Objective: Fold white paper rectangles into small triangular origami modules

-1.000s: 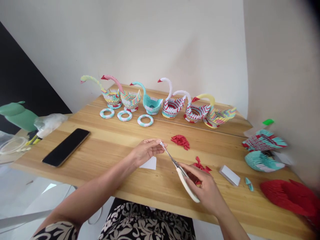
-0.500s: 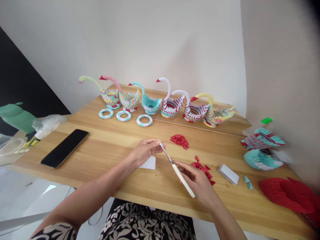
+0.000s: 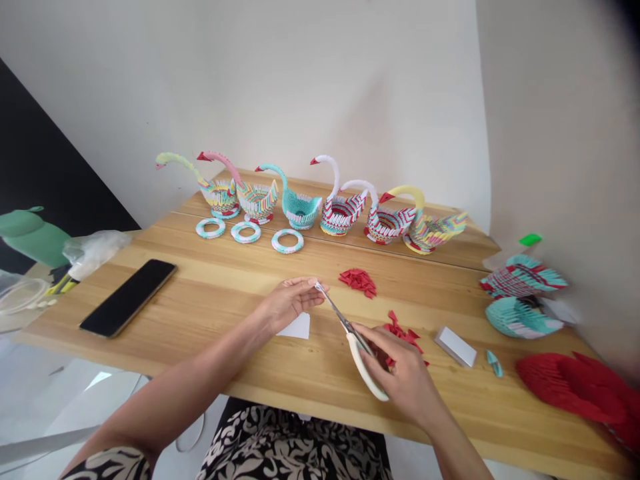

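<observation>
My right hand is closed on a pair of white-handled scissors, whose blades point up and left. Between the fingertips of my left hand is pinched a small piece of white paper, mostly hidden by the fingers. The blade tips meet this piece. A white paper sheet lies flat on the wood below my left wrist. Beside my right hand is a loose pile of folded red paper pieces, partly covered by it. Another red pile rests a little farther back.
Several paper swans line the back of the table, with paper rings before them. A phone lies left. On the right are a white stack, turquoise paper bodies and a red paper body.
The scissors have turned in my right hand, so their handle loops now show wider. My left hand stays nearly in place, still pinching the small white piece.
</observation>
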Available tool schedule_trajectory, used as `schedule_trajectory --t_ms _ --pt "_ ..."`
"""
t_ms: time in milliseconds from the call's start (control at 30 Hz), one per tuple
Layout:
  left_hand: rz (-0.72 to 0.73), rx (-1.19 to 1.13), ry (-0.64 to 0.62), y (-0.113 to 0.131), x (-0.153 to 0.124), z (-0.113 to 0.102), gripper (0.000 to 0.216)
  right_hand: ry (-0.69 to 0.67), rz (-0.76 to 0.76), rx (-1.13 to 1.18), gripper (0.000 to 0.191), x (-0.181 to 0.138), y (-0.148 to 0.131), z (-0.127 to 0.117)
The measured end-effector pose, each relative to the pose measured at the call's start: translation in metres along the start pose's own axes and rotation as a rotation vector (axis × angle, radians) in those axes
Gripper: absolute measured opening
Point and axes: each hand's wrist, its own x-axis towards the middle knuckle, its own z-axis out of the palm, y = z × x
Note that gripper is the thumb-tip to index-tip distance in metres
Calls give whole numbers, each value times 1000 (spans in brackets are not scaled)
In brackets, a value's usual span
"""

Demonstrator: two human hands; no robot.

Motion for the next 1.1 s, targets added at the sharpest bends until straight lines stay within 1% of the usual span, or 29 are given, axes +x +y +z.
schedule_trajectory --t_ms 300,500,567,733,967,1100 --pt "-4 44 -29 1 -3 3 17 -15 16 2 33 1 0 2" --pt "65 118 -5 1 -4 8 20 49 -47 -143 36 4 -7 8" --pt "72 130 -2 1 -3 7 22 52 -54 -160 37 6 -9 10" --pt "69 136 -2 0 -1 4 19 17 -18 -84 35 7 -9 9" --pt "19 8 3 3 0 -2 15 -19 3 -28 34 1 -9 -1" --pt "-5 -7 8 4 -1 -1 13 -20 -7 -14 33 1 -10 -2"
